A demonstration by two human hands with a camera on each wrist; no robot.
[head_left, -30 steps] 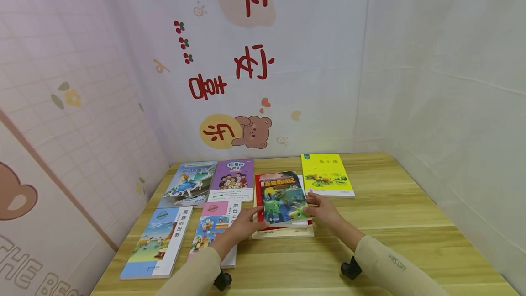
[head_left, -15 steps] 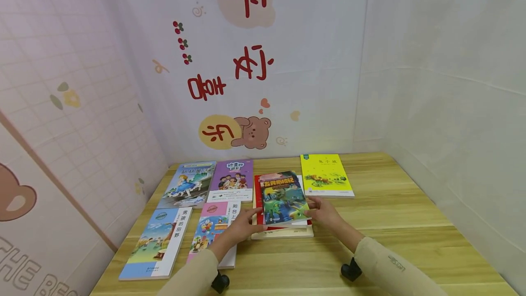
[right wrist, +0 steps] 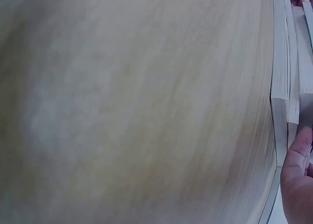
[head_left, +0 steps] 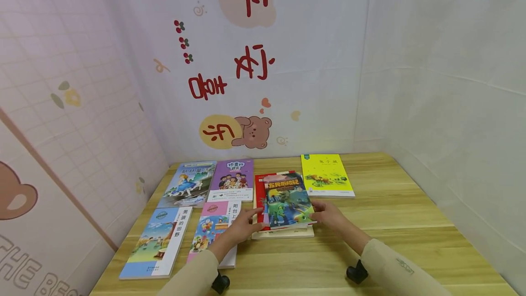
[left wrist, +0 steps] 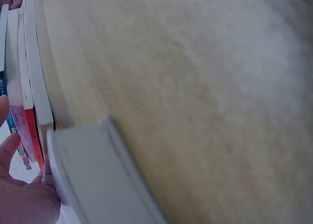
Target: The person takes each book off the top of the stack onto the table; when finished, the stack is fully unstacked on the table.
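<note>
A small stack of books lies mid-table in the head view. On top is a book with dark green cartoon creatures and orange title letters (head_left: 289, 202). Its right edge is gripped by my right hand (head_left: 330, 216), also partly visible in the right wrist view. Under it show a pinkish edge, a red book (head_left: 260, 191) and a cream book (head_left: 283, 234) at the bottom. My left hand (head_left: 242, 225) rests at the stack's left side, fingers loosely extended against the books' edges. In the left wrist view, spines of several books, including a pink one (left wrist: 22, 131), stand beside the fingers.
A yellow book (head_left: 326, 175) lies at the back right. To the left lie a blue-dress-girl book (head_left: 189, 184), a purple book (head_left: 234, 179), a field-scene book (head_left: 158, 241) and a pink book (head_left: 211, 227) partly under the left forearm. Fabric walls enclose the wooden table (head_left: 390, 241).
The top book has shifted slightly right and toward me with my right hand, uncovering a pinkish edge beneath its left side. My left hand stays at nearly the same spot.
</note>
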